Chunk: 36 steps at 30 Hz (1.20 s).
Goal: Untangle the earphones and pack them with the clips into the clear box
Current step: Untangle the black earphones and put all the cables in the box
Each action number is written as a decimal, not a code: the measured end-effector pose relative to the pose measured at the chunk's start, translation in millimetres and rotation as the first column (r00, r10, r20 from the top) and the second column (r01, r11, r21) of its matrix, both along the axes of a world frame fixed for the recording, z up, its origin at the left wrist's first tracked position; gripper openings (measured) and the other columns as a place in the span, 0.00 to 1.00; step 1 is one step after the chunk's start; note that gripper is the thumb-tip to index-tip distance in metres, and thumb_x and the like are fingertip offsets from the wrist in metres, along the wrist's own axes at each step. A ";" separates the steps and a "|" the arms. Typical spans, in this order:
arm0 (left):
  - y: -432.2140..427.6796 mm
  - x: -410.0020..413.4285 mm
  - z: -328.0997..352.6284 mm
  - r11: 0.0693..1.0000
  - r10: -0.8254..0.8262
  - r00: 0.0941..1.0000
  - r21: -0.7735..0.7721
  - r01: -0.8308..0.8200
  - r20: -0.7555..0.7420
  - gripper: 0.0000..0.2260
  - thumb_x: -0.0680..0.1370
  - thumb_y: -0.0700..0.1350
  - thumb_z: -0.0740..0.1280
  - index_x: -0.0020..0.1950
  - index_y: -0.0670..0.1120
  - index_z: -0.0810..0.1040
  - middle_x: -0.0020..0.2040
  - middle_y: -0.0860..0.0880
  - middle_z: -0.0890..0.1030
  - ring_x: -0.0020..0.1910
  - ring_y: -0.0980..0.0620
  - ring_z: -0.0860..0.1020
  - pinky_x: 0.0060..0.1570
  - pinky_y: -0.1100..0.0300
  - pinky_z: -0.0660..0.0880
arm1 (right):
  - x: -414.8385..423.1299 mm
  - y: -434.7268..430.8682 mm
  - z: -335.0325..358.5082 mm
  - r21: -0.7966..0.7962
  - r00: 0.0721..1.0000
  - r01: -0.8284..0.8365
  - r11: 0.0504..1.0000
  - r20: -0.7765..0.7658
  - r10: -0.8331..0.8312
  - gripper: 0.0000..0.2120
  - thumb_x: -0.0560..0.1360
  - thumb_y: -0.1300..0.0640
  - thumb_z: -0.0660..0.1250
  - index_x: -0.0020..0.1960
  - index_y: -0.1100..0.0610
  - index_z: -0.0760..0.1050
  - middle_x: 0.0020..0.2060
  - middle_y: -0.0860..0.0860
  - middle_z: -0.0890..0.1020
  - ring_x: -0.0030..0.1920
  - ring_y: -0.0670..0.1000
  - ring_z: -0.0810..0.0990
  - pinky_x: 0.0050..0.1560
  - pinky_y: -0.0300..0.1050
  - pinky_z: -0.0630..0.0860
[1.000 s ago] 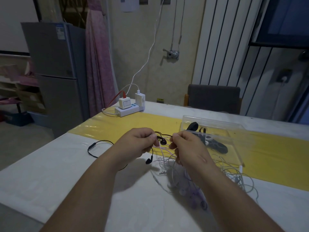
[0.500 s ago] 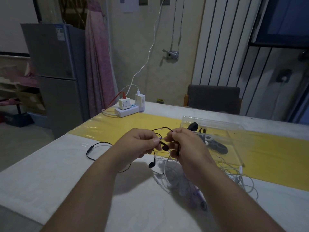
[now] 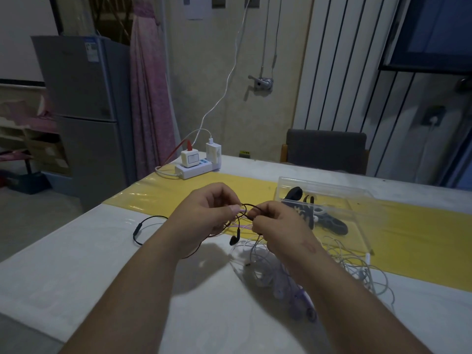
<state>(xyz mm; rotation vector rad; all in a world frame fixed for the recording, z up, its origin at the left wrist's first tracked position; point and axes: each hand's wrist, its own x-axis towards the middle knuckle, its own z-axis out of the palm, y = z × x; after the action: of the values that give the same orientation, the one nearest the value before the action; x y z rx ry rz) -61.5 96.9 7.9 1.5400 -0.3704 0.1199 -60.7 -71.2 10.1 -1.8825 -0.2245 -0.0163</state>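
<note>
While picking at a knot, sits prob. at step 1 of the job: untangling, w/ packing not yet begun. Pinches the thin black rubber-corded earphones (image 3: 235, 237) w/ curled left hand (image 3: 204, 213), thumb & forefinger closed on the cord beside a small raised loop. Nips same cord right next to it w/ right hand (image 3: 278, 226), fingers curled in, tips nearly touching the left's. Leaves one black bud (image 3: 233, 241) hanging below & between both hands, just above the white tablecloth (image 3: 76, 277); trails the inline remote (image 3: 136, 233) across the cloth, well left of the left wrist. Catches a few pale pinkish strands at the pinch too; can't tell whether gripped or only draped over.

Calls next, by judgement, for easing black cord out of the pale wires: draw hands apart slowly, feed bud back thru the loop, no yanking, else knot prob. tightens. Then coil & carry to box.

Under & right of right wrist: loose heap of white & lilac thin-wire earphones (image 3: 352, 264), knotted together on the cloth, apart from the fingertips except poss. those few strands. Just behind right hand, on glossy yellow table runner (image 3: 408, 238): clear rectangular plastic box (image 3: 357, 196), open on top as far as visible, w/ dark clips (image 3: 332, 223) seemingly inside already.
</note>
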 end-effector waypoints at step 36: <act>2.4 12.2 -1.0 0.779 0.607 0.780 0.076 -0.622 0.152 0.04 0.77 0.41 0.68 0.42 0.47 0.77 0.35 0.50 0.81 0.35 0.54 0.79 0.35 0.64 0.71 | 5.1 -11.4 3.0 0.232 0.983 -0.014 0.973 0.183 -0.029 0.16 0.72 0.47 0.67 0.31 0.55 0.73 0.21 0.41 0.69 0.25 0.42 0.66 0.32 0.41 0.59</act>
<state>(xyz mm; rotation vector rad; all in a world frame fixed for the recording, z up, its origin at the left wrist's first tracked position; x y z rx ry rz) -49.3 99.3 6.8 1.7339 0.0559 0.7230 -55.6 -82.6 13.1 -1.6478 -0.3290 -0.2161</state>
